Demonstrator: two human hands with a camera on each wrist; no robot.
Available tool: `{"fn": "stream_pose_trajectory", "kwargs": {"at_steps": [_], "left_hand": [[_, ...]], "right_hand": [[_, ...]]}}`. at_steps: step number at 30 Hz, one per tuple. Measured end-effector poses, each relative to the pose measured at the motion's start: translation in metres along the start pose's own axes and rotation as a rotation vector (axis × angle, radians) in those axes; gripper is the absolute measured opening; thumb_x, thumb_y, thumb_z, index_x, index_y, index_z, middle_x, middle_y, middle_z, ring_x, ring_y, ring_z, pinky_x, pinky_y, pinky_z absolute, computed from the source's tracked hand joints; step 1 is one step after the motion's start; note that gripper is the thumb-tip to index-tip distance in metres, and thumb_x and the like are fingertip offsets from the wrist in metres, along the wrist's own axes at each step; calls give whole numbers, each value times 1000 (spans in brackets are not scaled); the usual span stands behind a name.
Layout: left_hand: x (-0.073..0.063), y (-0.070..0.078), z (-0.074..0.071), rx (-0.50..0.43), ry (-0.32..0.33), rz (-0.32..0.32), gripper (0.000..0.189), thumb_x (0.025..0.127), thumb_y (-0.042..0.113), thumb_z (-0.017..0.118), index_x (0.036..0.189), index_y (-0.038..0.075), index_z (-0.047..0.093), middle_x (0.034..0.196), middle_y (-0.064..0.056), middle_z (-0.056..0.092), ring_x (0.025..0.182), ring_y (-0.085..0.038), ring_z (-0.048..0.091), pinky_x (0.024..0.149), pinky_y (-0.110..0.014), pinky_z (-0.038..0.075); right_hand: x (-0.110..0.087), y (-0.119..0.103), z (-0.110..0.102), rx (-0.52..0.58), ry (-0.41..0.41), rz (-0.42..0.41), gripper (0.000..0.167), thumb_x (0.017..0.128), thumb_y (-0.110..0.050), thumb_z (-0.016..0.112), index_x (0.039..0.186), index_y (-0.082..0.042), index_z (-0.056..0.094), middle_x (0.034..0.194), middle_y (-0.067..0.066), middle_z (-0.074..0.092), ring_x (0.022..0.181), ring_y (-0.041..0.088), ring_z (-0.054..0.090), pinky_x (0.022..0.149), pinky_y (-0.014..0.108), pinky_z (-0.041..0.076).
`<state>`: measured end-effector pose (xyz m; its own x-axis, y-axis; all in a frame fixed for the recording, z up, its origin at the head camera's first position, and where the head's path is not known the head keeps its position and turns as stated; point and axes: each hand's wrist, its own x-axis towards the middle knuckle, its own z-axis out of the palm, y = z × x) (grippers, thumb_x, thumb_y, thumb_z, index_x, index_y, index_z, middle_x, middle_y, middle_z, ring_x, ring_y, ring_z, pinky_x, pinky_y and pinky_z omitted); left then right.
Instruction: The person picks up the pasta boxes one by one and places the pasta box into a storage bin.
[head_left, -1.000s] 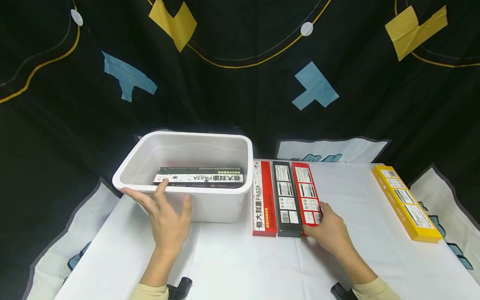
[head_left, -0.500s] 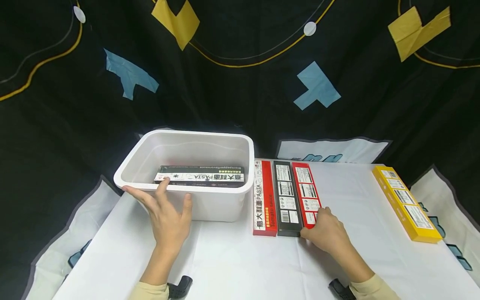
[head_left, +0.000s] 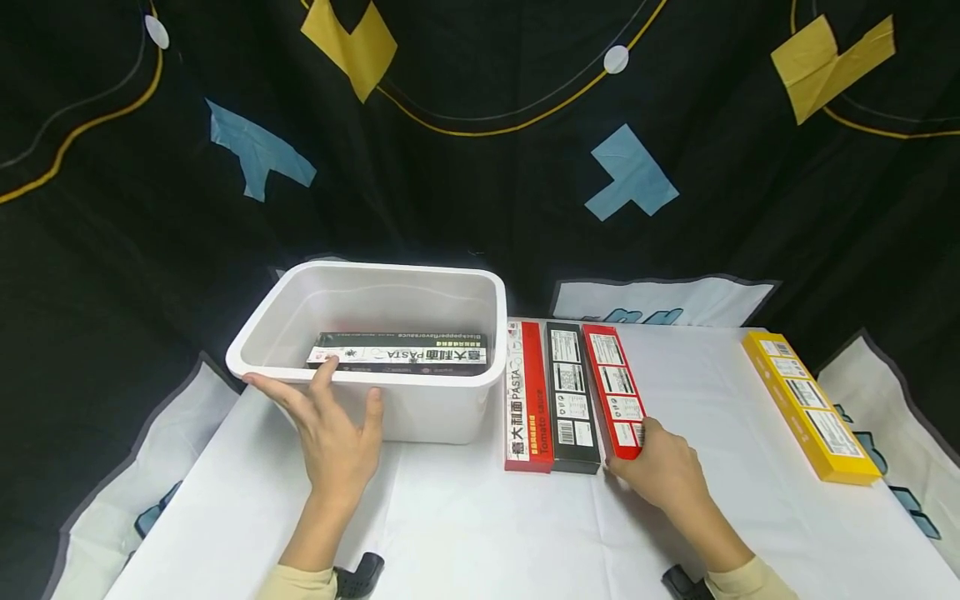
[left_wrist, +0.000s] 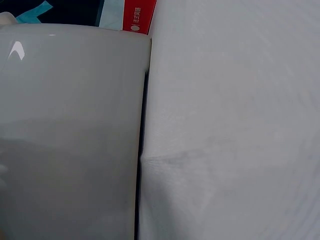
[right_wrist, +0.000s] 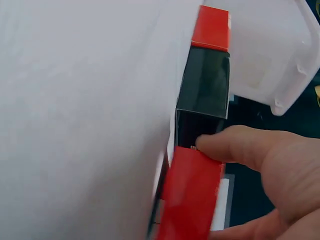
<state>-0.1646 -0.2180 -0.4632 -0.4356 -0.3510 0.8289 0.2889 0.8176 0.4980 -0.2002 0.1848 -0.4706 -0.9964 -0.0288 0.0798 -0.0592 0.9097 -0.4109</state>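
Note:
My right hand [head_left: 667,467] grips the near end of a red pasta box [head_left: 617,387], its label side up. In the right wrist view the thumb [right_wrist: 225,145] presses the box's side, and the other fingers are mostly hidden. A narrow gap separates this box from a black pasta box [head_left: 572,392] on its left. Against the black box lies another red pasta box [head_left: 528,400], marked Tomato sauce. My left hand [head_left: 337,433] rests spread on the front rim of a white plastic bin [head_left: 427,408], one fingertip over the rim. Inside the bin is a black pasta box [head_left: 405,354].
A yellow box [head_left: 813,408] lies at the table's right edge. The white-covered table [head_left: 487,525] runs under everything, with a black curtain [head_left: 465,200] behind it.
My right hand has closed its grip on the red pasta box, whose near end has swung slightly right, away from the black one. The left hand stays on the bin.

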Motion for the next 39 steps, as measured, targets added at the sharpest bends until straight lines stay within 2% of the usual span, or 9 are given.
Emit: {"fn": "stream_pose_trajectory", "kwargs": {"at_steps": [6, 9, 14, 20, 24, 27, 30, 34, 39], "left_hand": [[-1, -1, 1, -3, -8, -6, 66, 90, 56, 56, 132, 6, 44, 145, -46, -18, 141, -48, -20, 115, -53, 0], [0, 0, 1, -6, -5, -6, 66, 90, 56, 56, 132, 6, 45, 146, -45, -18, 141, -47, -20, 115, -53, 1], [1, 0, 2, -11, -4, -7, 67, 90, 56, 56, 132, 5, 46, 146, -44, -18, 142, -45, -20, 115, -53, 2], [2, 1, 2, -17, 0, -9, 67, 90, 56, 57, 131, 5, 46, 146, -45, -18, 141, -47, -20, 115, -53, 1], [1, 0, 1, -11, -2, -15, 66, 90, 55, 57, 131, 5, 45, 146, -45, -18, 142, -47, -19, 115, -53, 2], [0, -1, 0, -6, -8, -20, 66, 90, 54, 57, 132, 5, 45, 146, -44, -18, 142, -46, -20, 115, -52, 4], [0, -2, -1, 0, -18, -26, 66, 90, 55, 56, 132, 6, 44, 147, -43, -19, 142, -45, -21, 115, -52, 4], [-1, -2, -1, 2, -28, -29, 66, 90, 55, 56, 133, 7, 44, 147, -42, -20, 142, -44, -21, 115, -52, 3], [-1, -1, -1, -3, -24, -24, 65, 90, 55, 57, 133, 7, 44, 147, -43, -19, 142, -45, -21, 115, -52, 3]], "right_hand": [[0, 7, -15, 88, 67, 101, 72, 75, -32, 73, 133, 5, 50, 116, 24, 63, 94, 36, 61, 74, 50, 48], [-1, 9, -26, 175, 128, 146, 70, 78, -32, 74, 134, 1, 50, 121, 24, 61, 102, 38, 59, 82, 52, 46], [-1, 11, -43, 294, 212, 188, 66, 79, -34, 76, 134, -4, 54, 125, 22, 60, 108, 36, 55, 87, 50, 45], [2, 11, -62, 352, 295, 216, 64, 81, -35, 75, 135, -8, 55, 128, 19, 59, 113, 33, 51, 85, 50, 49], [3, 11, -72, 368, 343, 216, 65, 81, -35, 75, 137, -11, 54, 130, 15, 59, 114, 30, 50, 75, 32, 51], [3, 10, -79, 384, 373, 205, 64, 81, -35, 76, 137, -13, 55, 131, 12, 59, 116, 28, 49, 68, 18, 46], [2, 9, -87, 411, 384, 212, 64, 81, -33, 76, 139, -16, 55, 134, 10, 57, 119, 28, 48, 65, 12, 43], [1, 9, -98, 444, 401, 241, 65, 80, -31, 77, 140, -20, 54, 138, 6, 55, 123, 28, 47, 64, 11, 45], [1, 8, -112, 452, 478, 229, 62, 78, -27, 79, 136, -25, 57, 136, 1, 57, 122, 25, 51, 78, 24, 53]]}}
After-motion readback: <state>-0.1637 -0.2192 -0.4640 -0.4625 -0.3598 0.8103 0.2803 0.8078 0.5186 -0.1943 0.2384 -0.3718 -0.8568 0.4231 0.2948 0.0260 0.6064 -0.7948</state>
